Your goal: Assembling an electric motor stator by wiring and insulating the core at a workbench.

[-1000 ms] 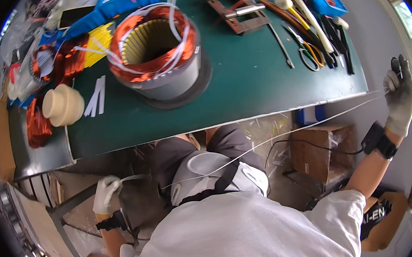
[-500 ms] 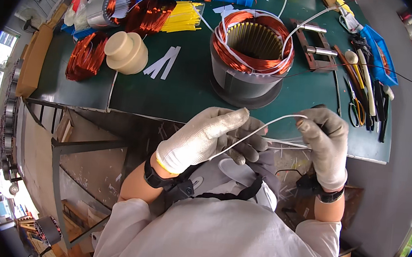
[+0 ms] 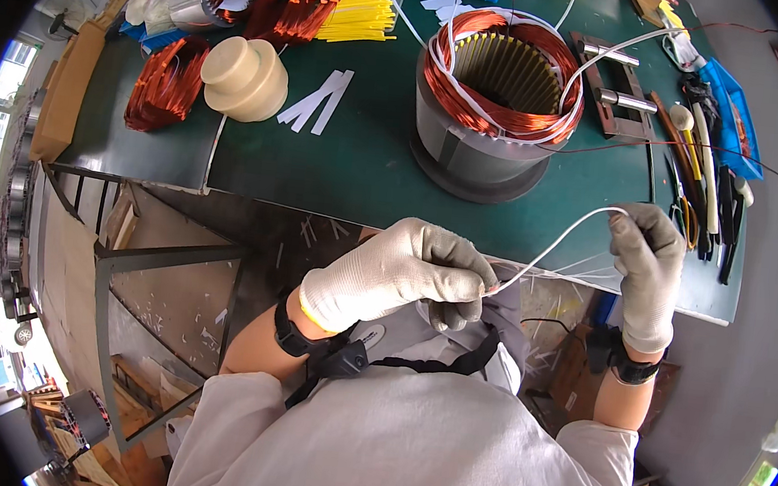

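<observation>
Both my hands wear pale knit gloves with grey fingers. My left hand [image 3: 395,276] pinches one end of a thin white cord [image 3: 563,234] between thumb and forefinger, just off the table's front edge. From there the cord arcs up to my right hand [image 3: 648,277], whose closed fingertips grip it near the table's front right. Beyond both hands stands a grey motor stator [image 3: 472,157], upright on a round base. Copper windings [image 3: 446,85] ring its top, with white cord around them and yellow liners in the slots.
A cream stepped cylinder [image 3: 252,85], white strips [image 3: 329,106] and a copper coil bundle [image 3: 162,85] lie on the left of the green table [image 3: 320,176]. Yellow strips [image 3: 360,13] are behind. A metal frame [image 3: 620,101], hand tools [image 3: 696,169] and a blue bin [image 3: 736,117] lie right.
My left hand has moved right and its spread fingers have closed on the cord's end. My right hand keeps its grip, slightly further right. The view has shifted a little.
</observation>
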Available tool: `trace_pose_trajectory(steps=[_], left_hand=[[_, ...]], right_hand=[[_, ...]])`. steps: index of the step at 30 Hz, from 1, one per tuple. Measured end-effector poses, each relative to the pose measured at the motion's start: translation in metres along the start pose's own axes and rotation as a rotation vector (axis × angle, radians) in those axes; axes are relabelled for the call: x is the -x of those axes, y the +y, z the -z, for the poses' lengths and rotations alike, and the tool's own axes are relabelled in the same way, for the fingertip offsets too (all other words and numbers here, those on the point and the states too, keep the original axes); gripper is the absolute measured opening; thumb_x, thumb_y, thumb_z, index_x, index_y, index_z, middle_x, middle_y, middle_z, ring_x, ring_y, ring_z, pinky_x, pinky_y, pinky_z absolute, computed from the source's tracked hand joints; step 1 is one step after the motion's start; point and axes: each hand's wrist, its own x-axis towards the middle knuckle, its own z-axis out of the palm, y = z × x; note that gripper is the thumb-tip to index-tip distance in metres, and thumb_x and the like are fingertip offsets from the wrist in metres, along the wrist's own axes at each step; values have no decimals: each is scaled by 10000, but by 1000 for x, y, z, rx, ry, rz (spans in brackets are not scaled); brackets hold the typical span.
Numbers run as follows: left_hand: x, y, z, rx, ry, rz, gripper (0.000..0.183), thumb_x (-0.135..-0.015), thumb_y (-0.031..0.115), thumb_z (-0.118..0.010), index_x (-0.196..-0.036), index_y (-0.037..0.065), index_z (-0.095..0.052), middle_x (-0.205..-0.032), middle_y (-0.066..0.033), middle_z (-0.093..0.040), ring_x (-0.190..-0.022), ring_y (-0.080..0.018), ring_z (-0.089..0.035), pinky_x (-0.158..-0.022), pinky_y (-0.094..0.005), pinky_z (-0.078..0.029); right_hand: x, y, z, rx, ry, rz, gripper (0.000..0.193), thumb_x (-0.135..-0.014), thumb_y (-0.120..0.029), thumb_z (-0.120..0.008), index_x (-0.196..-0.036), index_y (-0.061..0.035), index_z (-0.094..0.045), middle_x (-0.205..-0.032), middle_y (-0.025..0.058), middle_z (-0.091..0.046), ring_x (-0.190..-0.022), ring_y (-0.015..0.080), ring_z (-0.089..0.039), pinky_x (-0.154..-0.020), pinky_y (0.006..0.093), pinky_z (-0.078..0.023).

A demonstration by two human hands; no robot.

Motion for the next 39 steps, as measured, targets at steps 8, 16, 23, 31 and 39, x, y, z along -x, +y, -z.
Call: trace_pose_trajectory(steps=[8, 16, 23, 31, 39], left_hand=[[-2, 3, -11, -115, 87, -136, 140, -904, 79, -682, -992, -31, -678, -791, -81, -683, -655, -121, -645, -616, -248, -540], [0, 5, -15, -127, 112, -81, 229, -971, 163, -595, -1032, -44, -672, -872, -109, -703, -700, -141, -680, -614, -249, -548], [-2, 4, -17, -224, 113, 25, 262, -997, 205, -547, -982, -25, -670, -868, -109, -704, -671, -129, -671, -558, -220, -519], [-26, -24, -6, -884, 348, -1001, 91, -921, 75, -612, -957, 37, -687, -899, -83, -663, -725, -152, -596, -618, -269, -478], [-20, -17, -2, -1495, 420, -992, 192, -660, 96, -765, -838, 128, -702, -717, 0, -617, -659, -199, -596, -584, -367, -480]], right_hand=[[29, 4, -51, -303, -713, -240, 712, -780, -304, -833, -1333, 5, -508, -1172, 84, -603, -679, 59, -484, -591, 201, -424], [31, -12, -42, -177, -541, -209, 126, -878, -88, -706, -920, 12, -644, -797, -1, -612, -672, 24, -514, -569, 195, -403], [21, -25, -41, 30, -538, -38, 55, -842, -47, -685, -854, 6, -674, -756, 39, -651, -675, 81, -574, -601, 242, -468], [46, 4, -75, 445, -351, 529, 194, -782, -115, -713, -965, -51, -720, -823, 160, -681, -753, 311, -642, -656, 380, -517], [45, -14, -60, 367, -300, 385, 114, -825, -41, -675, -925, 7, -696, -781, 167, -684, -652, 301, -642, -618, 357, -509]])
